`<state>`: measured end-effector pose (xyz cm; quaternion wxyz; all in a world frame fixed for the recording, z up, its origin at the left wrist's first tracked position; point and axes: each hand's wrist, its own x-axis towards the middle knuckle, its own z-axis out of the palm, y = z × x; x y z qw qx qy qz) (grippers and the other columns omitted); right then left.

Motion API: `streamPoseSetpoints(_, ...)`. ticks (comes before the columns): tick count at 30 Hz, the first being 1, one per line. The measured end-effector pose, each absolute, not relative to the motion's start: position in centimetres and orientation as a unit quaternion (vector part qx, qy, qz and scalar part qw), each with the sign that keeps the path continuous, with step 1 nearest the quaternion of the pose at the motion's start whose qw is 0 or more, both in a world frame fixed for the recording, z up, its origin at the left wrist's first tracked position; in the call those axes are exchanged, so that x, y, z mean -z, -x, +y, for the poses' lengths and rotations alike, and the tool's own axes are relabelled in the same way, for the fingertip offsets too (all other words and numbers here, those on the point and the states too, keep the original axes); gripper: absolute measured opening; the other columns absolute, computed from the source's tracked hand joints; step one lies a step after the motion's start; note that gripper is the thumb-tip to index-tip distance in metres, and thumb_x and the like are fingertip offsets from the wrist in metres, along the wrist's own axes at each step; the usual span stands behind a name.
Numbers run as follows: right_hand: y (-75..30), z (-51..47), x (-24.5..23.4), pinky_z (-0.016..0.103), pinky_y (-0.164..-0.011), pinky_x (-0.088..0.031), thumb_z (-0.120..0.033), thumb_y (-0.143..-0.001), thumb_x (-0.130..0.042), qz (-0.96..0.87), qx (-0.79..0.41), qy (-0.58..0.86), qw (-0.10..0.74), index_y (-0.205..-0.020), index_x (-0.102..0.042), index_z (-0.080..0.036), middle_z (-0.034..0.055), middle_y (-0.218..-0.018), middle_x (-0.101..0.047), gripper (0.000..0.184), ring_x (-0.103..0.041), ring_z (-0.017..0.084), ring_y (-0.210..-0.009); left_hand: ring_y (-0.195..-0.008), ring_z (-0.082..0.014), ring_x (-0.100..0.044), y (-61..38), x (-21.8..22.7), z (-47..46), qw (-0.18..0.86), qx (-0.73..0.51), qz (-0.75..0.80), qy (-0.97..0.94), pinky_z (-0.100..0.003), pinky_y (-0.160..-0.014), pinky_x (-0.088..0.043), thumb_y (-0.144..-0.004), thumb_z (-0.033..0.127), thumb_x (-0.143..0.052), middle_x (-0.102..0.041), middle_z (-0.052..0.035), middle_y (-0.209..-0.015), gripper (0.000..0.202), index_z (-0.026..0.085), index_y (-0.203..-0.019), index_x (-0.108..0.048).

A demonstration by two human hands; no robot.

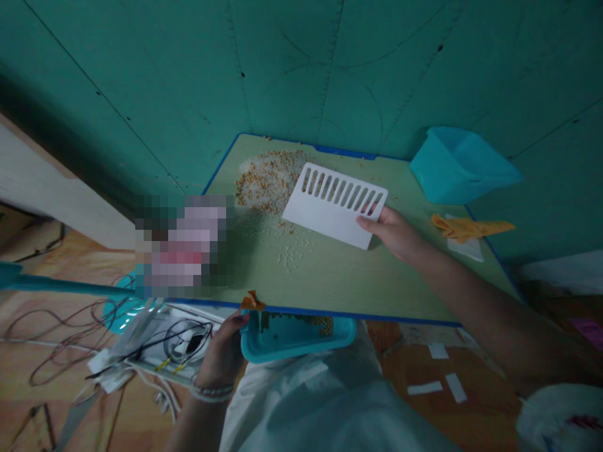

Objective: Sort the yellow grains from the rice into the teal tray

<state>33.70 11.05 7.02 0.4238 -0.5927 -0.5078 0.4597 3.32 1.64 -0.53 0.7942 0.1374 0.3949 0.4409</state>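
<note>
My right hand [392, 227] grips the right end of a white slotted plastic plate [330, 221], tilted over the table with its row of slots along the far edge. Left of and behind the plate lies a spread pile of yellow beans [264, 182] mixed with white grains. Looser white grains [289, 251] are scattered nearer the front edge. My left hand [226, 348] is closed on the left end of a turquoise tray [296, 353], held just below the table's front edge. Some yellow beans [325, 324] lie at its right end.
The table [400, 285] stands against a green wall. A turquoise bin [459, 166] and an orange cloth [464, 228] sit at its right. A blurred-out object [186, 248] is at the left edge. Cables [186, 342] in a white box and paper strips [424, 388] lie below.
</note>
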Motion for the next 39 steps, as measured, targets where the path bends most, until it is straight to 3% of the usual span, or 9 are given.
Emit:
streamPoseSetpoints(4, -33.9, 10.2, -6.6, 0.037, -0.074, -0.048, -0.034, -0.07, -0.065, -0.503, -0.481, 0.603, 0.389, -0.091, -0.06, -0.021, 0.0024, -0.087, -0.068, 0.026, -0.062, 0.019, -0.08, -0.063, -0.0252, -0.069, -3.4, 0.6, 1.8, 0.791, -0.436, 0.405, -0.145, -0.031, -0.064, -0.057, -0.057, 0.022, -0.071, -0.071, -0.0021, -0.05, 0.006, 0.018, -0.06, -0.073)
streamPoseSetpoints(11, -33.8, 10.1, -6.5, 0.038, -0.076, -0.048, -0.037, -0.069, -0.066, -0.51, -0.478, 0.591, 0.401, -0.091, -0.06, -0.02, 0.0028, -0.086, -0.068, 0.029, -0.062, 0.02, -0.081, -0.045, -0.0182, -0.064, -3.7, 0.8, 1.9, 0.783, -0.438, 0.42, -0.137, -0.028, -0.061, -0.056, -0.054, 0.022, -0.071, -0.069, -0.001, -0.046, 0.007, 0.016, -0.057, -0.073)
streamPoseSetpoints(16, -33.0, 11.5, -6.4, 0.039, -0.081, -0.047, -0.033, -0.07, -0.065, -0.521, -0.465, 0.567, 0.436, -0.091, -0.059, -0.02, 0.0025, -0.09, -0.067, 0.025, -0.061, 0.019, -0.085, -0.05, -0.0198, -0.066, -3.6, 1.1, 1.7, 0.789, -0.435, 0.41, -0.14, -0.029, -0.066, -0.056, -0.055, 0.023, -0.072, -0.07, -0.0022, -0.048, 0.01, 0.015, -0.061, -0.074)
streamPoseSetpoints(21, -32.2, 12.1, -6.2, 0.035, -0.073, -0.048, -0.032, -0.07, -0.065, -0.514, -0.492, 0.574, 0.405, -0.089, -0.058, -0.02, 0.0016, -0.083, -0.067, 0.024, -0.061, 0.017, -0.074, -0.063, -0.0235, -0.069, -3.3, 1.0, 1.7, 0.796, -0.437, 0.396, -0.135, -0.029, -0.067, -0.056, -0.056, 0.024, -0.073, -0.071, -0.0021, -0.051, 0.01, 0.017, -0.063, -0.074)
streamPoseSetpoints(31, -32.1, 11.5, -6.8, 0.034, -0.073, -0.047, -0.032, -0.069, -0.066, -0.521, -0.515, 0.556, 0.393, -0.089, -0.06, -0.019, 0.0017, -0.085, -0.066, 0.024, -0.06, 0.016, -0.075, -0.044, -0.0176, -0.063, -3.5, 0.9, 1.8, 0.791, -0.44, 0.401, -0.142, -0.026, -0.054, -0.056, -0.054, 0.022, -0.074, -0.07, -0.0005, -0.048, 0.009, 0.015, -0.06, -0.073)
streamPoseSetpoints(39, -31.1, 11.3, -7.2, 0.034, -0.072, -0.047, -0.031, -0.067, -0.068, -0.521, -0.56, 0.545, 0.344, -0.086, -0.059, -0.018, 0.002, -0.084, -0.066, 0.024, -0.06, 0.017, -0.074, -0.042, -0.0166, -0.063, -3.4, 1.1, 1.7, 0.791, -0.438, 0.402, -0.149, -0.026, -0.056, -0.056, -0.057, 0.024, -0.071, -0.07, -0.0005, -0.048, 0.008, 0.017, -0.059, -0.073)
